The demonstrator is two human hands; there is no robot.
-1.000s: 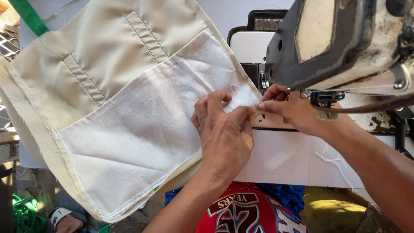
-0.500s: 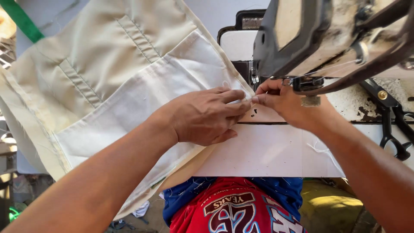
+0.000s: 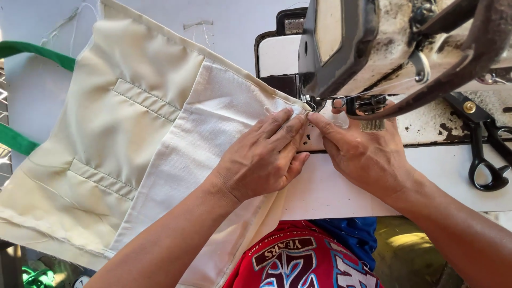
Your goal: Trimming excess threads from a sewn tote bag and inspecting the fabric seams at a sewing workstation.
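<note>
A cream fabric piece (image 3: pixel 133 138) with a white pocket panel (image 3: pixel 213 133) and two stitched belt-loop strips lies across the white sewing table (image 3: pixel 330 186). My left hand (image 3: pixel 264 157) presses flat on the white panel's corner, fingers pointing at the presser foot (image 3: pixel 314 104). My right hand (image 3: pixel 360 149) rests beside it, fingertips pinching the fabric edge just in front of the needle area. The worn sewing machine head (image 3: pixel 384 48) hangs over both hands.
Black scissors (image 3: pixel 482 154) lie on the machine bed at the right. Green straps (image 3: pixel 32 50) show at the left edge. A black-framed white plate (image 3: pixel 277 53) sits behind the machine. My red printed shirt (image 3: pixel 298 261) is below the table edge.
The view shifted, and the fabric now lies more to the left. Both hands have closed in at the presser foot, with my left hand pressed flatter on the panel's corner.
</note>
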